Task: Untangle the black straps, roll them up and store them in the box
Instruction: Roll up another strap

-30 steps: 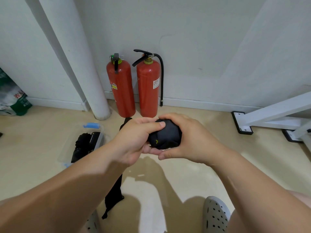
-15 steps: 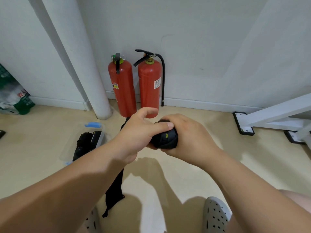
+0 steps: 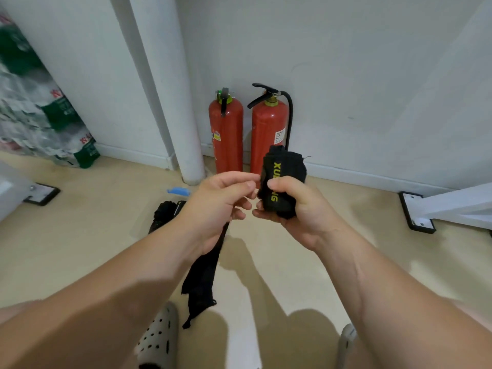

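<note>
Winding the last of the black strap is the step in hand, as I judge it: the right hand (image 3: 300, 209) has its fingers (image 3: 274, 186) curled tight round the rolled strap (image 3: 283, 171), yellow lettering outward, while the left hand (image 3: 218, 206) sits just beside it, thumb and forefinger pinched together at the roll's edge. The loose tail (image 3: 202, 275) hangs from under the left fingers down toward the floor, so that hand seems to be holding it, though the contact itself is hidden. To do this well, the tail should feed flat and taut into the roll, each turn square on the one beneath, the right fingers never slackening, or the coil will cone or spring apart. Below and to the left of the left fingers, on the floor, stands the clear box (image 3: 145, 222) with a blue clip (image 3: 177, 191) at its rim; dark bundled straps (image 3: 166, 213) already lie inside, their number unclear.
</note>
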